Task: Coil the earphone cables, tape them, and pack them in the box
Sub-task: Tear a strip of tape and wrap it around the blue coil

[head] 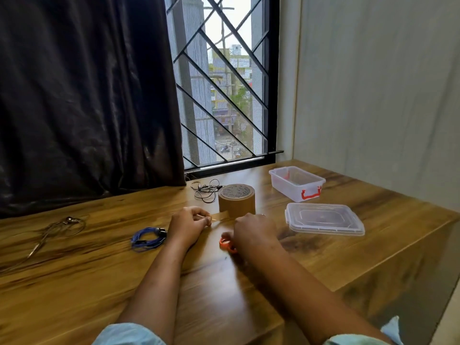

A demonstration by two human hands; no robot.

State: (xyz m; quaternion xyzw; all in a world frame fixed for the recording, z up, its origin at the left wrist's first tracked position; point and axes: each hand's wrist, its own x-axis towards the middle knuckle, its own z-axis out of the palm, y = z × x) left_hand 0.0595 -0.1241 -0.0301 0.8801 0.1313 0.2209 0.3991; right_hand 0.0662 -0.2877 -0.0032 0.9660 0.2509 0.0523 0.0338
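Tape strip (220, 215) off the roll (236, 200), pinched in my left hand (188, 226); right hand (254, 232) grips orange scissors (225, 244). Blue earphones (148, 239) coiled nearby, untaped; black pair (206, 190) and silver pair (67, 224) loose; box (286, 189) open, and I see nothing packed.

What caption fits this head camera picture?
Left hand pinches a tape strip off the roll; right hand holds orange scissors.

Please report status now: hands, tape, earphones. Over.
Left hand pinches tape strip pulled from roll. Right hand holds orange scissors, blurred. Blue earphones coiled on table; box open, lid beside. Nothing in the way.
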